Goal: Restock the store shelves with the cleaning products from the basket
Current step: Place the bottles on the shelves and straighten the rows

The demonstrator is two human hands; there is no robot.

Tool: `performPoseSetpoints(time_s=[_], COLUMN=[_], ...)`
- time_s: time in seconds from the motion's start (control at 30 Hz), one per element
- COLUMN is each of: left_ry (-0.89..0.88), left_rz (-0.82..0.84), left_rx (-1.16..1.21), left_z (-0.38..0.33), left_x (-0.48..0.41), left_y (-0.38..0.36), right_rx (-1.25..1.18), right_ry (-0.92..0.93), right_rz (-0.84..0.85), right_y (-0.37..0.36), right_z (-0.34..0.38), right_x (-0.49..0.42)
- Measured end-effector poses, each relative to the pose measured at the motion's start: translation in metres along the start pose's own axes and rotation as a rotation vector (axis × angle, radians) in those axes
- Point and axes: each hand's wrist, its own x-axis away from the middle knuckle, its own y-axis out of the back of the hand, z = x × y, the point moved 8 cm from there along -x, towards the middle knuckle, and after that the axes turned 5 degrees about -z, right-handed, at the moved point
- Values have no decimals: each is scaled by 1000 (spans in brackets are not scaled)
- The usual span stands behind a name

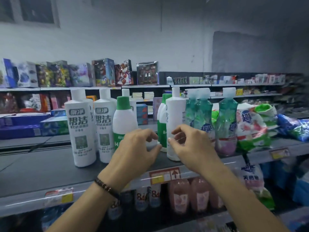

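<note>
On the shelf [33,168], the left hand [138,148] reaches forward beside a green-capped bottle [124,121], its fingers [150,133] loosely curled, apart and holding nothing. The right hand [190,144] hovers before a white bottle [175,118], likewise curled; I cannot tell whether it touches.

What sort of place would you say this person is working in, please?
Most likely a small shop: price tags on shelf edges, rows of identical cleaner bottles, boxed goods above.

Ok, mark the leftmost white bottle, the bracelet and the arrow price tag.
leftmost white bottle [80,131]: head view, front label.
bracelet [107,187]: head view, beads across the wrist.
arrow price tag [164,175]: head view, its middle.
</note>
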Motion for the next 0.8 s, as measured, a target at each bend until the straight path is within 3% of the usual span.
performPoseSetpoints(time_s=[0.2,0.47,0.6,0.8], left_ry=[239,331,337,365], left_rz=[-265,-191,-154,-127], left_rx=[-81,99,191,272], left_z=[66,108,111,110], left_x=[20,32,32,40], left_y=[37,22,7,6], right_rx=[-248,-370,-339,-525], right_ry=[-13,-156,-187,-203], right_rz=[158,296,294,260], right_y=[-63,-135,-150,-152], right_z=[40,42,35,33], right_x=[-13,-20,-16,-13])
